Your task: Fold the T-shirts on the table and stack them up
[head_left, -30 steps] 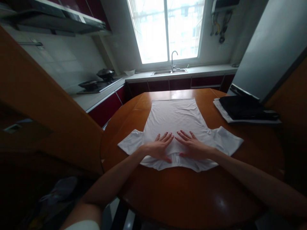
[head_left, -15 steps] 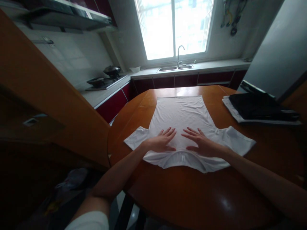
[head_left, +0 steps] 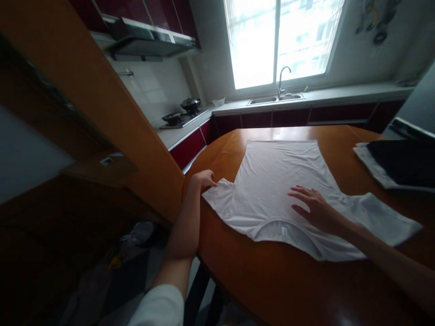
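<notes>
A white T-shirt (head_left: 278, 181) lies spread on the wooden table (head_left: 231, 271), its neckline toward me and its hem toward the window. At the left sleeve's outer edge, my left hand (head_left: 204, 179) has its fingers bent in a pinch on the cloth. My right hand (head_left: 314, 206) rests flat over the upper chest of the shirt, fingers apart and holding nothing. Small wrinkles run across the shirt's body, and a label shows inside the collar.
Folded dark and white clothes (head_left: 401, 163) are stacked at the table's right. Beyond the table is a counter with a sink (head_left: 277, 99) and a stove with pans (head_left: 190, 105). A wooden partition (head_left: 136, 136) borders the table on the left.
My left hand has moved from the shirt's chest out to the left sleeve and bent its fingers there. My right hand stays over the chest. The view has turned left.
</notes>
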The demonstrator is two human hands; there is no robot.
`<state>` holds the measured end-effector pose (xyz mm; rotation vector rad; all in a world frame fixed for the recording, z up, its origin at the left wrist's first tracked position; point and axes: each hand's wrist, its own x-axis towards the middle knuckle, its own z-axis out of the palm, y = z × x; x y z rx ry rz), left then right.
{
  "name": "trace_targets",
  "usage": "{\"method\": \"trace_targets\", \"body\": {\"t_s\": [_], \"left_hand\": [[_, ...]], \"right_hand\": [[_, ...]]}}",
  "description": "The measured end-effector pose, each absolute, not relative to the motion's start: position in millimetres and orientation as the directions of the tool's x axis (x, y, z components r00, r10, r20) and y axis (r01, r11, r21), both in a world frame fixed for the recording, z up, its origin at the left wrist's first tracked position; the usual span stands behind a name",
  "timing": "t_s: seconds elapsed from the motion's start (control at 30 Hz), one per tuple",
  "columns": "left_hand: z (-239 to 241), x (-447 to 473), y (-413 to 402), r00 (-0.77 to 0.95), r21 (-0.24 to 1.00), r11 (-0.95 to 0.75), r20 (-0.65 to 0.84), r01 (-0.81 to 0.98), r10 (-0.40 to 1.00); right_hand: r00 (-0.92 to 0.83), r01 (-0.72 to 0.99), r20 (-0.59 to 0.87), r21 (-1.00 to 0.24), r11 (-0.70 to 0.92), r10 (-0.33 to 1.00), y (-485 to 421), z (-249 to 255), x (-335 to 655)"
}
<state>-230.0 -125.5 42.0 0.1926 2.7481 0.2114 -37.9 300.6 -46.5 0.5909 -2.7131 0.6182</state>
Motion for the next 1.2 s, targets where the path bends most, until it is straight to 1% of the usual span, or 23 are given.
{"method": "trace_targets", "body": {"t_s": [0.1, 0.23, 0.53, 0.73, 0.83, 0.97, 1.03, 1.13, 1.2], "left_hand": [[38.2, -230.8, -123.5, -0.89, 0.154, 0.987, -0.443, 0.041, 0.106], [35.2, -229.6, -115.9, -0.867, 0.148, 0.989, -0.488, 0.025, 0.095], [37.9, -224.6, -111.4, -0.857, 0.208, 0.969, -0.468, 0.131, 0.217], [37.9, -226.7, -112.6, -0.861, 0.232, 0.961, -0.447, 0.149, 0.241], [40.1, -221.7, -111.1, -0.851, 0.286, 0.947, -0.451, 0.146, 0.267], [44.4, -210.8, -106.6, -0.837, 0.387, 0.91, -0.441, 0.148, 0.324], [48.0, -207.0, -105.1, -0.805, 0.473, 0.863, -0.435, 0.177, 0.404], [56.0, -204.1, -104.9, -0.715, 0.602, 0.761, -0.419, 0.243, 0.56], [61.6, -202.4, -104.6, -0.68, 0.66, 0.703, -0.388, 0.265, 0.622]], "right_hand": [[-0.876, -0.444, 0.356, -0.33, 0.833, -0.325, 302.7, -51.2, -38.9], [-0.872, -0.445, 0.364, -0.312, 0.839, -0.327, 305.9, -55.0, -40.4], [-0.867, -0.449, 0.367, -0.282, 0.848, -0.337, 309.3, -56.8, -41.3], [-0.869, -0.439, 0.375, -0.283, 0.853, -0.323, 305.2, -54.2, -39.5], [-0.871, -0.435, 0.374, -0.287, 0.854, -0.318, 304.5, -53.1, -38.8], [-0.875, -0.437, 0.355, -0.292, 0.851, -0.328, 305.5, -52.7, -38.9], [-0.879, -0.434, 0.345, -0.298, 0.85, -0.328, 305.8, -52.3, -39.0], [-0.884, -0.429, 0.338, -0.311, 0.848, -0.324, 305.2, -51.2, -38.9], [-0.884, -0.43, 0.335, -0.315, 0.846, -0.325, 304.5, -50.6, -38.9]]}}
